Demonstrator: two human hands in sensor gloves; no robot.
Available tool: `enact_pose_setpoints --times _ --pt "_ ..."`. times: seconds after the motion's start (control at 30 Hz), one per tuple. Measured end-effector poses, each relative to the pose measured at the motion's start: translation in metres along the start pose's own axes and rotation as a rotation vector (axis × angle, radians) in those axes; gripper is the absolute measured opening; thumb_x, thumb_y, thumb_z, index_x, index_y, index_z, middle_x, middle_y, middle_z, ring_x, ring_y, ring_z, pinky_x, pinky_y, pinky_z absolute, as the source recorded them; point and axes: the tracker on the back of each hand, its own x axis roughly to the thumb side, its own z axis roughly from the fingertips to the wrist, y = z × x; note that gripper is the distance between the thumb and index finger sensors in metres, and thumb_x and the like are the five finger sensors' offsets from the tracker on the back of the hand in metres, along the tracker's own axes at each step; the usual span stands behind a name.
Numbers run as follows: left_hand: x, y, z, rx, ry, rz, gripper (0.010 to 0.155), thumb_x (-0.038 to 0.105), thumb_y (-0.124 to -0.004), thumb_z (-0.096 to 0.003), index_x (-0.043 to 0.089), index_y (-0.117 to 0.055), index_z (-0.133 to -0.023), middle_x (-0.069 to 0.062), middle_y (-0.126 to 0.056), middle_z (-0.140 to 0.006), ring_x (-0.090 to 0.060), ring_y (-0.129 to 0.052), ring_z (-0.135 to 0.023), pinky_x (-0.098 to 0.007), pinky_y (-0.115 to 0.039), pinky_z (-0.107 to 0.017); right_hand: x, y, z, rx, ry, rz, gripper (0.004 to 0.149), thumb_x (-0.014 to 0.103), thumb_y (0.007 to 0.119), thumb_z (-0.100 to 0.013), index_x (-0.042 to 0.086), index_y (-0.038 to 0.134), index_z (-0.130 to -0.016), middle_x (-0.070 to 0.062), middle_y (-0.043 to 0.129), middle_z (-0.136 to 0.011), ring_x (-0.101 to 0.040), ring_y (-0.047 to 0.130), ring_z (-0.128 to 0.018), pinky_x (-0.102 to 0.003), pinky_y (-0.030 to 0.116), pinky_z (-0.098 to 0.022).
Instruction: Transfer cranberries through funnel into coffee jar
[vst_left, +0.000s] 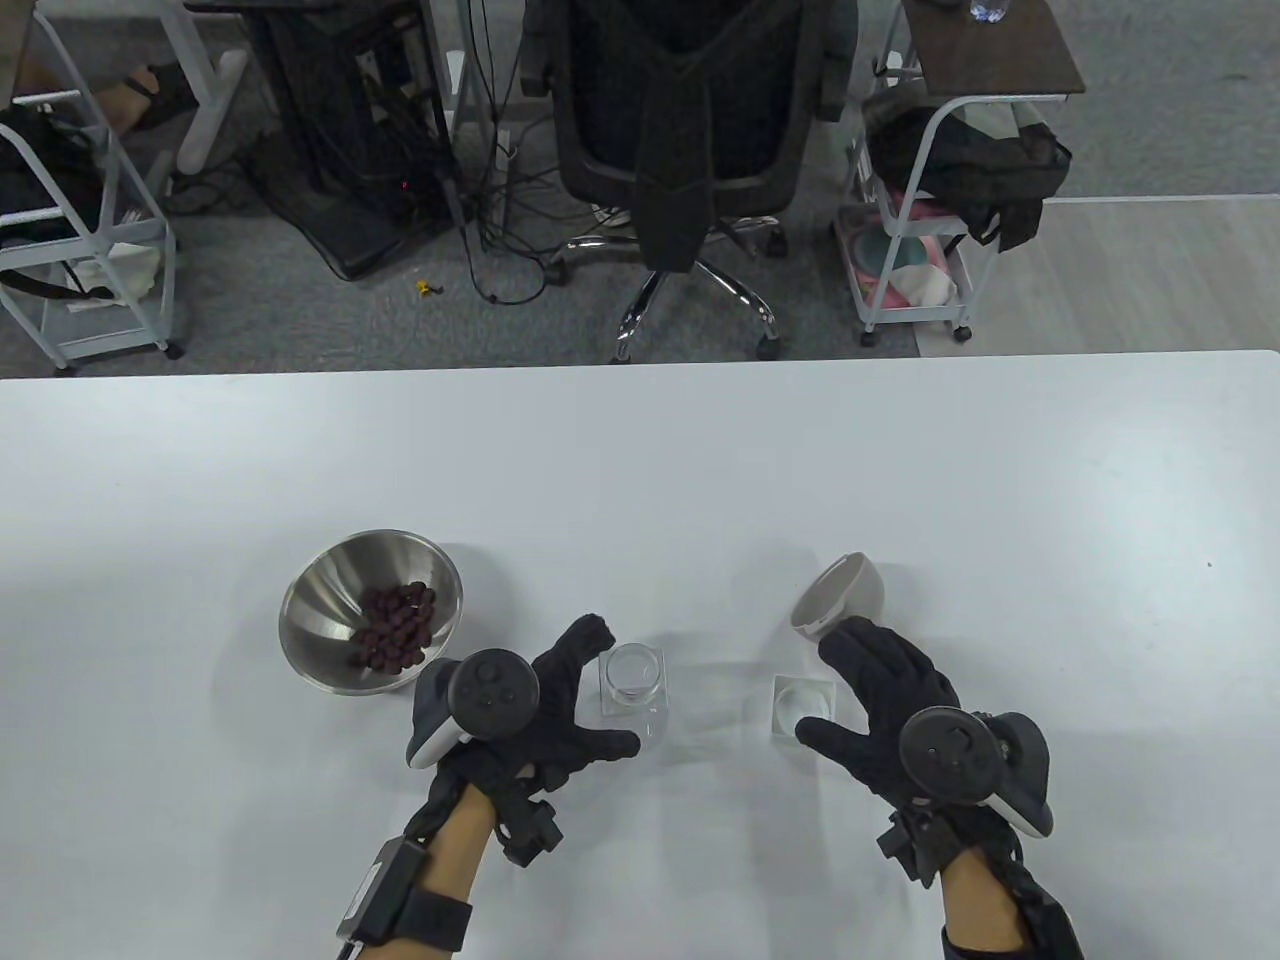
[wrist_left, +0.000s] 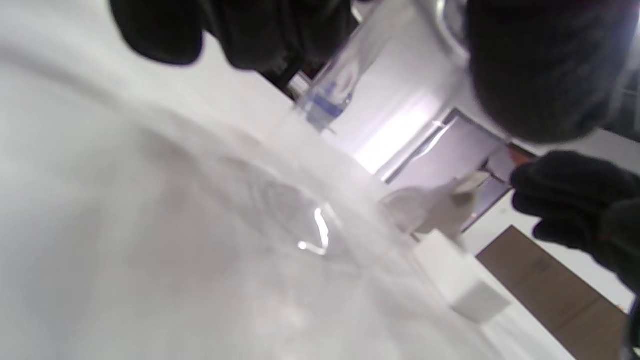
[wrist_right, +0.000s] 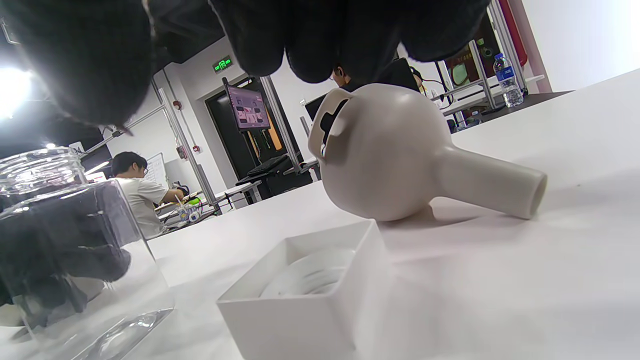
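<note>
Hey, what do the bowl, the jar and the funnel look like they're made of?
Bowl: likely stainless steel, brushed, with a reflective sheen inside. Jar: clear glass or hard plastic, see-through with bright glints; which one is unclear. Funnel: matte off-white, smooth with soft shading, perhaps ceramic or plastic.

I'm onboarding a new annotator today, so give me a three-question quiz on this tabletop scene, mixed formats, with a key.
1. True or false: the funnel stands upright in the glass jar.
2. Which holds the cranberries? A) steel bowl B) jar C) white square lid
3. Fill in: the jar sits beside the ___ hand.

Key: 1 false, it lies on its side on the table; 2 A; 3 left.
</note>
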Motion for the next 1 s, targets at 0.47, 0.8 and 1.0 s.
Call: enact_pose_setpoints --times 0.47,0.8,1.0 --pt "0.016 0.021 0.049 0.037 -0.064 -0.147 0.122 0.064 -0.088 -0.0359 0.006 -0.013 -0.112 -0.027 -0.031 -0.116 -0.059 -0.042 -0.104 -0.072 -0.05 -0.068 0.001 0.0 -0.002 -0.029 -0.009 0.032 0.085 0.067 0.084 -0.047 0.028 0.05 -0.115 -0.013 0.051 -0.124 -0.042 0.062 -0.113 -0.058 0.06 -0.077" --pt "0.011 0.032 0.069 0.16 -0.079 -0.211 0.12 0.064 -0.089 -0.0349 0.008 -0.016 -0.112 -0.024 -0.033 -0.117 -0.055 -0.045 -0.106 -0.07 -0.052 -0.07 0.007 0.007 -0.01 -0.031 0.036 0.185 0.09 0.068 0.083 -0.048 0.029 0.041 -0.118 -0.019 0.035 -0.127 -0.048 0.052 -0.114 -0.061 0.057 -0.078" --pt "0.011 0.032 0.07 0.159 -0.09 -0.21 0.119 0.064 -0.089 -0.0346 0.009 -0.018 -0.113 -0.024 -0.033 -0.117 -0.055 -0.047 -0.106 -0.07 -0.053 -0.07 0.008 0.013 -0.027 0.051 0.094 0.338 0.093 0.069 0.079 -0.05 0.03 0.031 -0.119 -0.025 0.024 -0.126 -0.053 0.051 -0.114 -0.062 0.059 -0.076"
